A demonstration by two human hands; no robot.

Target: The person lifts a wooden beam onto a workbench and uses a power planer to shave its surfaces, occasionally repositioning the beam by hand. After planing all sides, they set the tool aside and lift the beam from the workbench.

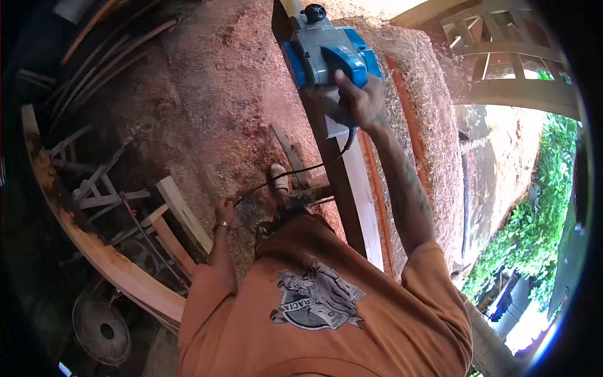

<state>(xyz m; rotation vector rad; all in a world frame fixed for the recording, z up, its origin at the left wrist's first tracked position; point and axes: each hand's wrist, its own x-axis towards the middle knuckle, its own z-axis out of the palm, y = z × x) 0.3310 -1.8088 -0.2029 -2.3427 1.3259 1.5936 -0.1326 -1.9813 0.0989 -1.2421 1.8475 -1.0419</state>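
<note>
My right hand (365, 103) is wrapped round the rear handle of a blue and grey electric planer (317, 50). The planer rests on a long wooden beam (364, 204), whose upper face is pale and whose side is dark. From the planer's back a black power cord (308, 168) curves across to my left hand (224, 212). That hand hangs low on the left, its fingers closed round the cord; the finger detail is small.
Wood shavings (220, 81) cover the ground. Loose boards (185, 213), a curved timber (113, 261) and a fan (102, 330) stand at left. One shoe (279, 178) shows near the beam. Wooden frames (515, 75) stand at upper right, with green plants (524, 217) below them.
</note>
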